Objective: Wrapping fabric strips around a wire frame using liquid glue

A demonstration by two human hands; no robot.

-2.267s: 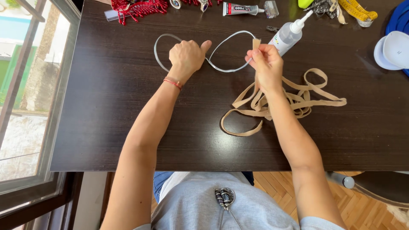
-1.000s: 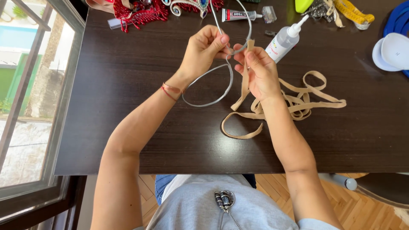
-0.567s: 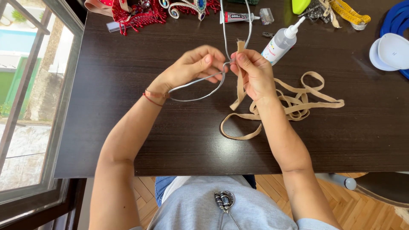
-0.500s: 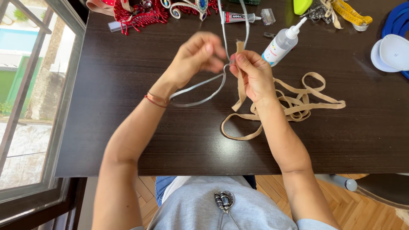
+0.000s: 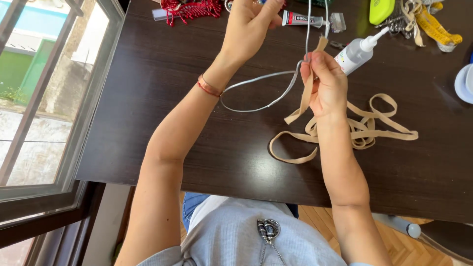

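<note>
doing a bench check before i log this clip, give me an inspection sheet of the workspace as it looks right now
surface: dark wooden table, bare at the near left.
job's things: thin grey wire hoop held above the table; beige ribbon, one end raised, the rest in loose loops on the table.
clutter: white squeeze bottle, glue tube, red beaded piece, yellow tape measure, all along the far edge.
grippers: left hand raised, pinching the wire near the top edge; right hand pinching ribbon end and wire together.
cables: nothing seen.
surroundings: window at the left, wooden floor below the table.
</note>
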